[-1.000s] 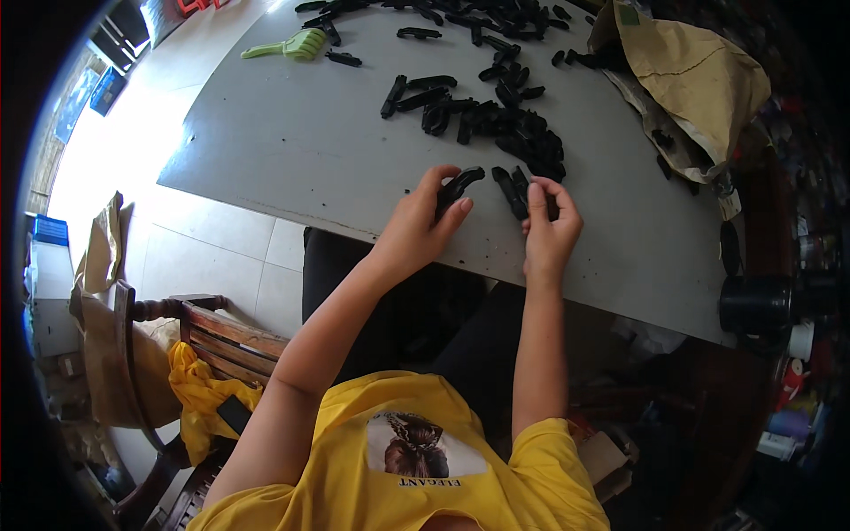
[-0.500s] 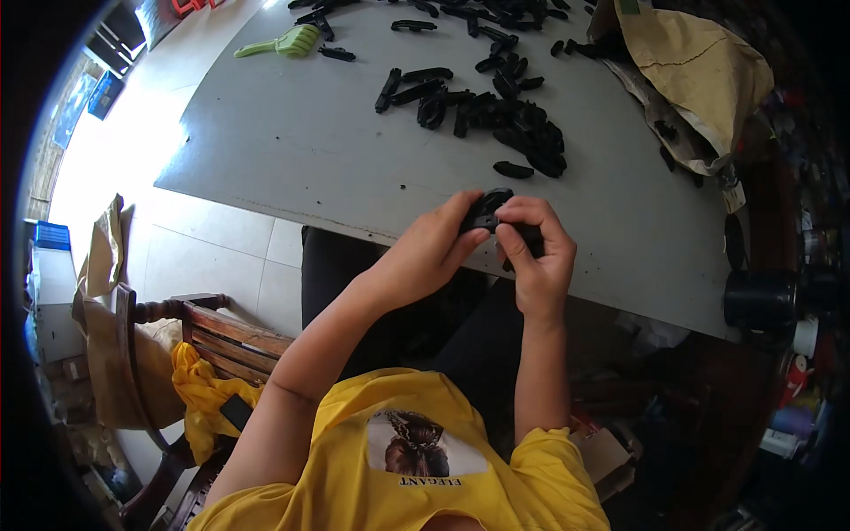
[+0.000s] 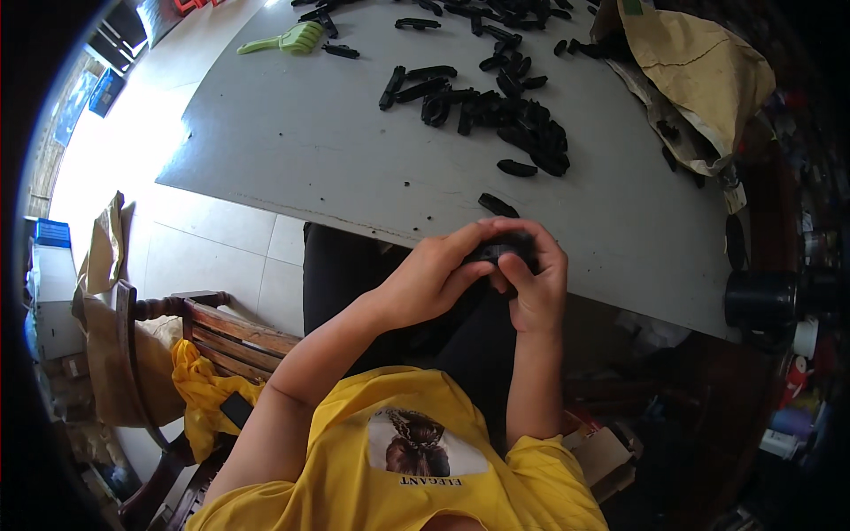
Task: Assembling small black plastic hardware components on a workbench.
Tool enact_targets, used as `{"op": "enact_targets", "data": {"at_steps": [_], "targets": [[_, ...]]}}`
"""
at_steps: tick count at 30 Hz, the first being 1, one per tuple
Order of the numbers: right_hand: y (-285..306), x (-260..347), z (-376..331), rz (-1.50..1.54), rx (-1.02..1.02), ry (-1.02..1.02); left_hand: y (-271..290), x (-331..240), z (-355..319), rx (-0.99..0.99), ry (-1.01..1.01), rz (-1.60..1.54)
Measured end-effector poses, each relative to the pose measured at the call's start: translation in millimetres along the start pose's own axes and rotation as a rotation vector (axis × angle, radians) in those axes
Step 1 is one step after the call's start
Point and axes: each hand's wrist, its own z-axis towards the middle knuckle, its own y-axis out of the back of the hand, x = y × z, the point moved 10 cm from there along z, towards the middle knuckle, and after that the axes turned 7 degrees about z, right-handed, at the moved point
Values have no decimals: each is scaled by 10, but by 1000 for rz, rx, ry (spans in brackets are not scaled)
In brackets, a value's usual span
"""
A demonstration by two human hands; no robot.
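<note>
Both my hands are together at the near edge of the grey table, closed around a small black plastic piece (image 3: 506,252). My left hand (image 3: 443,270) grips its left side between thumb and fingers. My right hand (image 3: 538,281) curls around the other side, with the thumb bent against the near face. Fingers cover much of the piece, so its full shape is hidden. Just beyond my fingertips lies a single elongated black piece (image 3: 498,205). Farther off is another loose curved one (image 3: 516,168), beside a pile of similar black pieces (image 3: 531,133).
More black pieces (image 3: 416,24) are scattered across the far part of the table (image 3: 292,159). A pale green, fork-ended scoop (image 3: 288,40) lies at the far left. On the right, a brown paper bag (image 3: 699,80) lies open. A wooden chair (image 3: 239,332) with yellow cloth stands at left.
My hands have drawn slightly nearer to me, and my right fingers have closed farther over the black piece. One elongated black piece now shows lying just past my fingertips.
</note>
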Motion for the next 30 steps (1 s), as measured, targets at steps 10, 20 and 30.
{"op": "enact_targets", "data": {"at_steps": [10, 20, 30], "targets": [[506, 416, 35, -75, -347, 266, 629, 180, 870, -416, -201, 822], [27, 513, 221, -1262, -139, 379, 732, 771, 790, -171, 8, 1173], [-26, 433, 248, -1205, -105, 428, 931, 56, 367, -420, -281, 1229]]}}
